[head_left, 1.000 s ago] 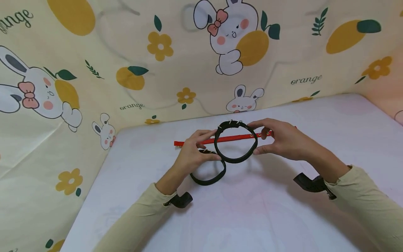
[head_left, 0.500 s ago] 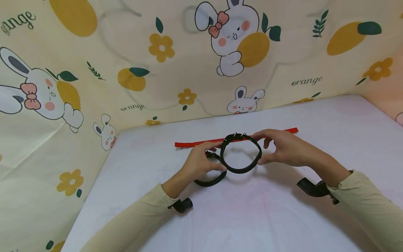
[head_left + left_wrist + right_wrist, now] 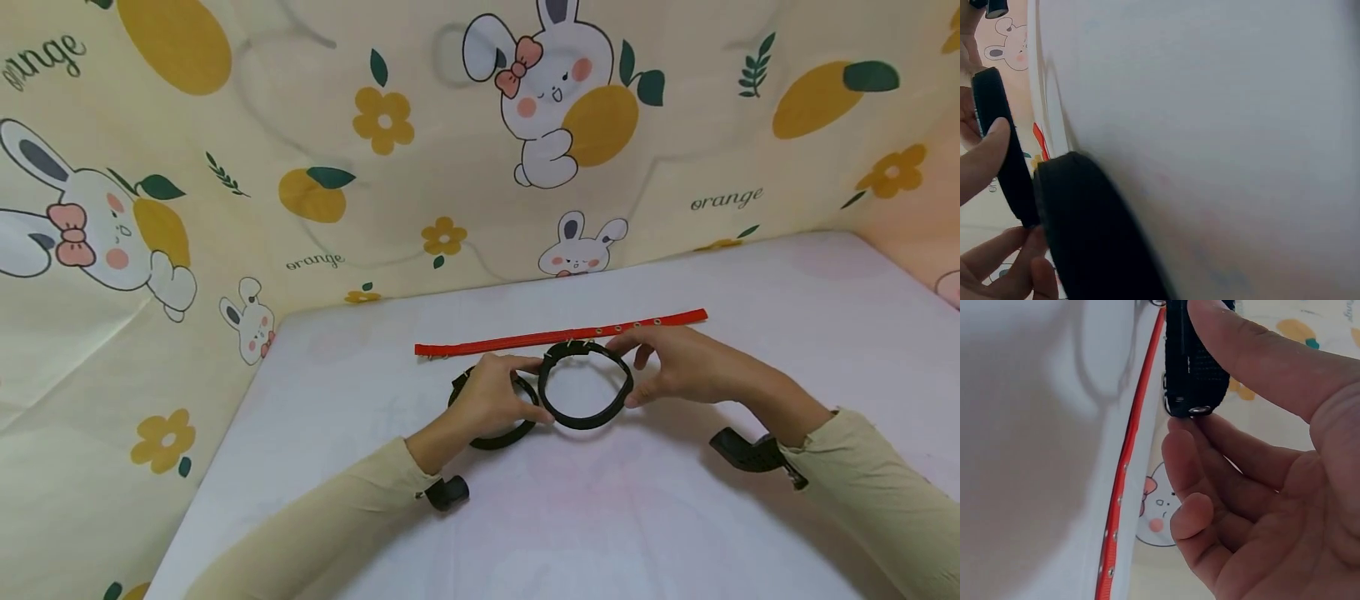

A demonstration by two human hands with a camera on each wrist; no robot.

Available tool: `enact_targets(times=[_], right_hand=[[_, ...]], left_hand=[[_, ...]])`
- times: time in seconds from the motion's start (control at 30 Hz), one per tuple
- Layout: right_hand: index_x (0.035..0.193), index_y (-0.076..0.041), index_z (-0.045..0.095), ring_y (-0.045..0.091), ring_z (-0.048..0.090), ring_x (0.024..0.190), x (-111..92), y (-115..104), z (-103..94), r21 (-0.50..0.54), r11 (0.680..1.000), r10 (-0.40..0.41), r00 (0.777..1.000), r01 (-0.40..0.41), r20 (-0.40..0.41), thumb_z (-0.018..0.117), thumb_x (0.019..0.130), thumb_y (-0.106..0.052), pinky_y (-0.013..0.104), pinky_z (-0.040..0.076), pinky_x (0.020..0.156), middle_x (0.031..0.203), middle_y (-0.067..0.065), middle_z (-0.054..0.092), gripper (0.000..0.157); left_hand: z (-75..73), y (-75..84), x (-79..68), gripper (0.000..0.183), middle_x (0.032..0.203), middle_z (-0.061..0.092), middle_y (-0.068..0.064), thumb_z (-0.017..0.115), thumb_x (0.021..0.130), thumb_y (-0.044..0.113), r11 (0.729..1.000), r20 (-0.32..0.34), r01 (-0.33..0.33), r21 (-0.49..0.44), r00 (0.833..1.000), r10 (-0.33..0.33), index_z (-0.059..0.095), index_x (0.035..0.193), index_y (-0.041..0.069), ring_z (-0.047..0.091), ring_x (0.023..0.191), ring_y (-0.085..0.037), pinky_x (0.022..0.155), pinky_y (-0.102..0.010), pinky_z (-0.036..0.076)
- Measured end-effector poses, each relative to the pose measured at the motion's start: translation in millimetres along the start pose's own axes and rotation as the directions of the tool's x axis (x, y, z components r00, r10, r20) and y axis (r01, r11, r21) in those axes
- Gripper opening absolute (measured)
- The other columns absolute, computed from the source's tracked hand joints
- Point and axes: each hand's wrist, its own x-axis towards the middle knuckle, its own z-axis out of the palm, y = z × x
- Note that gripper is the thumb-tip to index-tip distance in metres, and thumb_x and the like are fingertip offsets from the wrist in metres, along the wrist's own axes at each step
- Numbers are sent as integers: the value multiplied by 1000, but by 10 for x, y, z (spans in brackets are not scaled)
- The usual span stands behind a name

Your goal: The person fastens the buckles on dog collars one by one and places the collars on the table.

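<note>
Through the head view I watch both hands working on one black buckled collar (image 3: 586,422), closed into a loop and held between them near the middle of the tabletop (image 3: 600,517), its metal hardware at the far side; the left hand (image 3: 497,397) pinches the loop's left edge, thumb toward me and fingers farther back; the right hand (image 3: 681,367) grips the opposite edge in the same way, and in the right wrist view I see its thumb lying along the woven band while fingertips meet the edge beside a metal eyelet; just beside, and partly hidden under the left hand, sits a second black loop (image 3: 498,443), and I cannot tell whether the two loops touch; beyond both, a red strap (image 3: 555,338) lies stretched across the tabletop, slightly aslant, with metal eyelets toward its right end; both arms come in from my side in pale beige sleeves, the left sleeve (image 3: 322,517) and the right sleeve (image 3: 877,492) each with a black device at the cuff; behind everything I have a cream cloth backdrop (image 3: 652,192) printed with rabbits, oranges, flowers and the word "orange".
</note>
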Motion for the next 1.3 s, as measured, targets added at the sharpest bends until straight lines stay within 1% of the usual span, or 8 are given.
enact_targets(times=[0.17,0.27,0.4,0.5,0.67,0.87,1.13,1.3], right_hand=[[129,-9,63,20,60,103,8,69,9,9,1000,1,1000,-1,18,89,71,-34,31,49,76,119,4,68,68],[128,-8,63,20,61,103,12,99,16,11,1000,-6,1000,6,26,89,71,-34,32,49,78,120,5,68,67],[127,-7,64,20,60,103,26,122,44,12,1000,8,999,-9,43,89,71,-33,33,48,79,119,4,68,67],[127,-7,64,21,59,102,36,136,70,12,999,43,997,-44,62,89,71,-31,32,49,78,118,4,68,67],[128,-8,64,20,60,102,59,153,105,-15,997,75,994,-74,81,90,71,-32,33,49,81,118,3,68,67],[127,-6,63,22,61,102,85,149,147,-23,996,87,991,-85,98,90,71,-29,40,51,84,115,5,69,67],[126,-8,64,23,61,103,88,176,149,-20,994,109,989,-107,97,90,71,-27,42,52,86,114,4,69,64],[125,-9,64,22,60,103,100,182,135,-33,993,117,989,-114,93,91,70,-28,41,51,86,115,4,69,63]], left_hand=[[10,66,39,74,128,68,2,94,66,32,996,22,-4,93,1000,2,65,133,21,53,125,-18,102,-38,47],[20,83,62,73,124,71,2,93,67,31,993,49,-10,115,999,4,64,133,18,53,129,-17,108,-38,45],[48,83,64,74,121,72,2,94,67,30,992,55,-8,128,998,1,64,133,17,51,130,-20,113,-48,38],[79,78,59,72,123,71,3,93,67,32,988,49,-22,156,999,15,65,132,19,49,128,-21,106,-47,37],[124,70,59,61,128,69,3,92,69,34,969,46,-85,231,996,76,70,125,24,49,121,-23,83,-35,33],[151,35,50,48,126,70,2,92,69,31,965,34,-120,232,993,115,75,113,24,48,118,-23,82,-34,32],[155,35,62,61,118,72,3,92,69,31,969,24,-131,208,991,129,68,124,23,47,116,-21,81,-33,30],[128,34,47,61,124,70,4,93,69,32,970,15,-123,212,992,122,68,124,25,47,115,-19,81,-32,31]])
